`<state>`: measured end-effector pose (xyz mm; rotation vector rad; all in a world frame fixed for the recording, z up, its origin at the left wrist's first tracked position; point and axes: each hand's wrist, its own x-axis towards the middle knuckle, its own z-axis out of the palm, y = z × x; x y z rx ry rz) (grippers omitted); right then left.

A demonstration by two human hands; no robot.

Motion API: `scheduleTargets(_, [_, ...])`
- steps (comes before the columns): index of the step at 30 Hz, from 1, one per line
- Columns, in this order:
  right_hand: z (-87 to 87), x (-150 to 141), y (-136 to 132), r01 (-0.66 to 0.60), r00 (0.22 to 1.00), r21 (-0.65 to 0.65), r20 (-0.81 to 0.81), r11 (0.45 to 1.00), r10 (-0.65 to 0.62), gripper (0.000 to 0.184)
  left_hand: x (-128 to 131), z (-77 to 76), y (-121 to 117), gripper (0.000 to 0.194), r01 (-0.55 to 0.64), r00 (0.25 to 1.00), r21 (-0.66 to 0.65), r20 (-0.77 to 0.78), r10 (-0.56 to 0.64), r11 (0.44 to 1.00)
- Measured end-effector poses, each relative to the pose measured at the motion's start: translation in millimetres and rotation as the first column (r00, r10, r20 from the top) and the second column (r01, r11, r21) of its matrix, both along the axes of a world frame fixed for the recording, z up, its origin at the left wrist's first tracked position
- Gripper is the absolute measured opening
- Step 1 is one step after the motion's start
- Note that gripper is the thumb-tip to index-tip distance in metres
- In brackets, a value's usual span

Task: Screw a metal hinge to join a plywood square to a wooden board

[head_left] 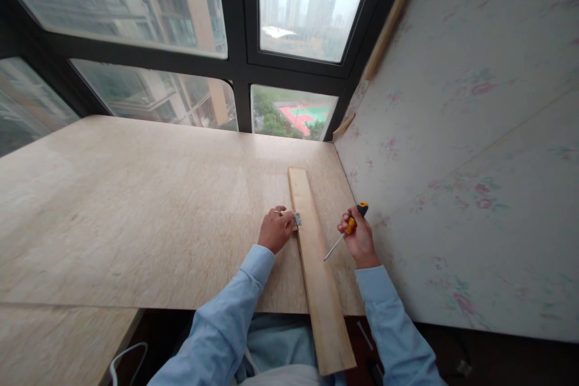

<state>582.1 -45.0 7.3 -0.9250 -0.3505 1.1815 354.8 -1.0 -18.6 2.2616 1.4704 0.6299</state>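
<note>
A long pale wooden board (316,253) lies on the stone-patterned sill, its near end sticking out past the front edge. On the board's left edge sits a small silver metal hinge (297,219), and the fingers of my left hand (275,231) are closed on its left side, hiding part of it. A bit of wood shows under those fingertips. To the right of the board, my right hand (359,241) grips a yellow and black screwdriver (350,226). Its shaft slants down to the left, the tip over the board; whether it touches cannot be told.
Dark-framed windows (239,66) rise behind the sill (136,211). A flower-patterned wall (452,193) stands close on the right. At the lower left, a white cable (129,351) hangs beside a lower ledge (58,338). My lap is below the front edge.
</note>
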Motion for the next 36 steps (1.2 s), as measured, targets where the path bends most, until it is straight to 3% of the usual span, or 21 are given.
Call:
scheduleTargets(7, [-30.2,-3,3,-0.123,0.973,-0.074,-0.208,0.99,0.105,0.038,1,-9.1,-8,0.03,0.05,0.998,0.057,-0.051,-0.047,0.997])
scheduleTargets(14, [-47.6,-1,6,-0.211,0.911,-0.035,-0.369,0.977,0.183,0.03,0,-9.0,-10,0.035,0.098,0.994,0.06,-0.042,-0.096,0.993])
scheduleTargets(21, [-52.1,1,5,-0.234,0.893,-0.018,-0.4,0.972,0.207,0.03,-7,-20.2,-9,0.062,0.186,0.981,-0.053,-0.041,-0.188,0.981])
scheduleTargets(26, [-53.1,-3,6,-0.215,0.917,-0.028,-0.351,0.976,0.192,0.025,-4,-21.5,-1,0.085,0.174,0.984,-0.016,-0.025,-0.175,0.985])
scheduleTargets(31, [-54.5,-3,8,-0.202,0.912,-0.029,-0.37,0.979,0.177,0.024,-2,-20.1,11,0.079,0.225,0.973,0.004,-0.041,-0.225,0.974])
scheduleTargets(36, [-54.7,-3,8,-0.198,0.907,-0.015,-0.383,0.98,0.177,0.024,-9,-25.8,21,0.07,0.284,0.957,0.059,0.044,-0.286,0.957])
